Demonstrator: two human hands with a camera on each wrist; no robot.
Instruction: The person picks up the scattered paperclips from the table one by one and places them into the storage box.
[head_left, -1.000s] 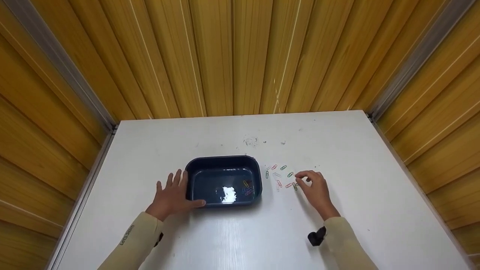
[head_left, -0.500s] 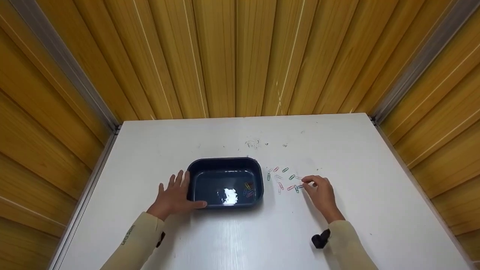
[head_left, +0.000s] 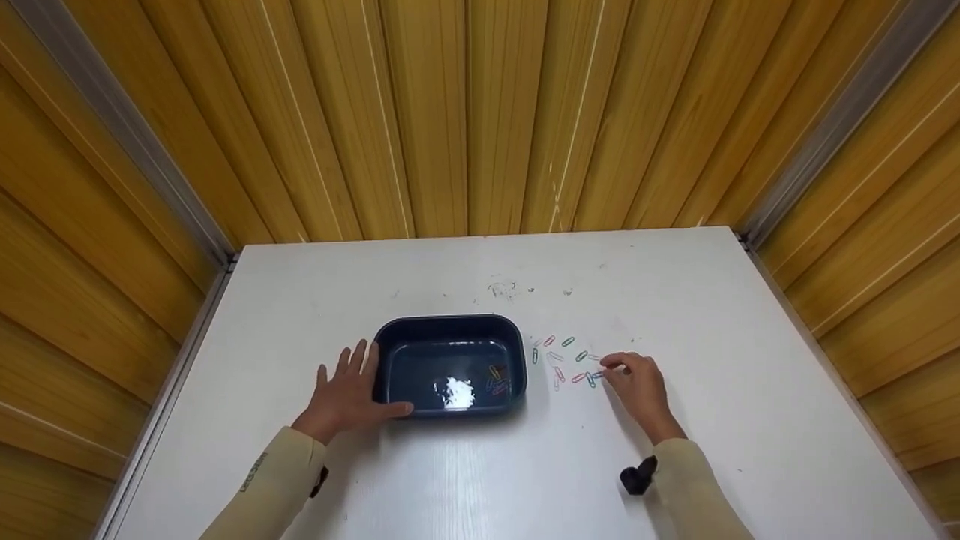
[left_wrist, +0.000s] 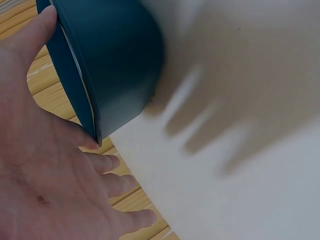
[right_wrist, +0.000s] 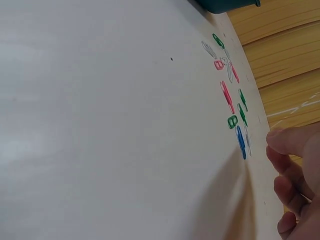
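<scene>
Paper clips (right_wrist: 227,97) lie scattered on the white table (head_left: 300,300), just to the right of a dark blue box (head_left: 450,413); a few more rest inside it, gathered near its right end. The step in hand appears to be the picking of single clips from the scatter. The right hand (head_left: 637,386) is poised at the scatter's right edge, thumb and index fingertips drawn narrowly together, the other fingers curled; whether a clip is pinched between the tips cannot be told. The left hand (head_left: 345,397) is spread wide at the box's left end, thumb on the near rim, probably as a steady. If the fingertips are bare, the next move calls for a fine pinch on one clip, most readily the blue clip (right_wrist: 240,142) or the pale clip (right_wrist: 248,142) beside it, without nudging the neighbours. The clips are thin, slender loops in green, red or pink, blue and whitish tones, lying at varied angles, some close together; pale ones hardly stand out from the table. Inside the box, a yellow clip (head_left: 493,371) shows most clearly.
</scene>
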